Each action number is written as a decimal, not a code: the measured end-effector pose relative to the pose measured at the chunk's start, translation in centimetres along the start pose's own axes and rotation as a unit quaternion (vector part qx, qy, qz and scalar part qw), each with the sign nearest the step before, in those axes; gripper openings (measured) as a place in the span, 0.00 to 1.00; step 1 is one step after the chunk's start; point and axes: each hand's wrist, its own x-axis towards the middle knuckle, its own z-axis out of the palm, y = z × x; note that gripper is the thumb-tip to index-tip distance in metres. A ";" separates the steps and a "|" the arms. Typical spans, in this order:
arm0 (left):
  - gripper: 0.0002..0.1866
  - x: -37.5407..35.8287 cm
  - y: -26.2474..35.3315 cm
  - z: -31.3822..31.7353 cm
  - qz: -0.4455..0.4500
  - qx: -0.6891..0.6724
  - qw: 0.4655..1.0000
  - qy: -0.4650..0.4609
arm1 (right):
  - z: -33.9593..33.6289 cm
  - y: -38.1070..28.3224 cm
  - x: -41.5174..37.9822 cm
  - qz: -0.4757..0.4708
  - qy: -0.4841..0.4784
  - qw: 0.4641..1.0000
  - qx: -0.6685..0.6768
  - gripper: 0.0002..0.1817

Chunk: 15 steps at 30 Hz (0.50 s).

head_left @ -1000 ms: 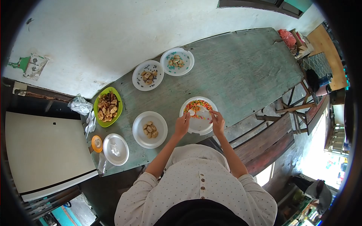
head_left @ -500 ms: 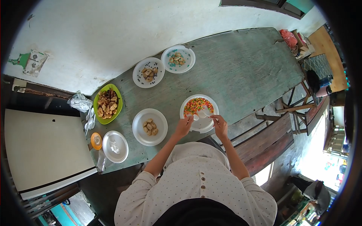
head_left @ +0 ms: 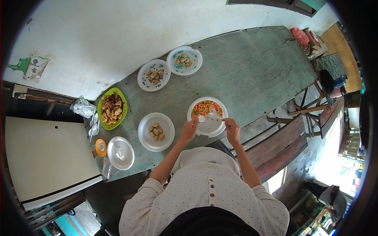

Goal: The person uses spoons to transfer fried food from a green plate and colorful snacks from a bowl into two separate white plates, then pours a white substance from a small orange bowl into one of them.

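Note:
A white plate [head_left: 210, 129] close to my body holds many small red, orange and green pieces [head_left: 205, 108], mostly in its far half. My left hand [head_left: 191, 128] is closed on a white spoon [head_left: 201, 118] at the plate's left side. At the right rim, my right hand [head_left: 232, 129] pinches another pale spoon [head_left: 215, 116], whose bowl is over the plate beside the pieces. Left of them stands a white plate [head_left: 145, 138] with light brown lumps [head_left: 157, 132] in its middle.
Two plates, one with dark dots [head_left: 143, 82] and one with teal dots [head_left: 197, 56], stand near the wall. Leftward are a green plate [head_left: 125, 112] of brown food, spoons [head_left: 94, 126], an orange item [head_left: 100, 148] and stacked white bowls [head_left: 130, 154]. A bench [head_left: 271, 147] is at right.
My left hand and its spoon have shifted slightly left. My right hand has moved a little right, and its spoon lies a bit farther from the left one.

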 end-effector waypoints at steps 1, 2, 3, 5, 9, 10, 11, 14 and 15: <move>0.21 -0.2 0.1 0.4 0.029 -0.020 0.999 0.006 | 0.1 -0.2 -0.1 0.000 -0.024 1.000 0.005 0.10; 0.21 -0.3 0.2 0.7 0.029 -0.020 0.999 0.006 | 0.1 -0.3 -0.2 0.000 -0.048 0.999 0.010 0.11; 0.21 -0.4 0.0 1.0 0.031 -0.020 0.999 -0.006 | 0.2 -0.7 -0.3 0.000 -0.048 0.999 0.010 0.11; 0.21 -0.6 -0.4 1.3 0.033 -0.019 0.999 -0.018 | 0.2 -1.4 -0.3 0.039 -0.053 0.998 0.024 0.10; 0.22 -0.4 -0.6 1.1 0.027 -0.013 1.000 -0.005 | 0.4 -0.7 -0.4 -0.007 -0.056 0.998 0.016 0.12; 0.22 -0.4 -0.7 1.0 0.019 -0.008 1.000 0.001 | 0.3 -1.0 -0.4 0.002 -0.065 0.998 0.015 0.12; 0.22 -0.3 -0.8 0.8 0.019 -0.007 1.000 0.001 | 0.3 -1.2 -0.4 0.011 -0.074 0.997 0.014 0.12; 0.21 -0.1 -1.0 0.3 0.023 -0.020 0.999 0.019 | -0.1 -0.9 -0.5 0.013 -0.097 0.995 0.005 0.11; 0.20 0.1 -1.2 -0.1 0.004 -0.004 1.000 0.009 | -0.3 -0.9 -0.5 0.013 -0.097 0.995 0.005 0.11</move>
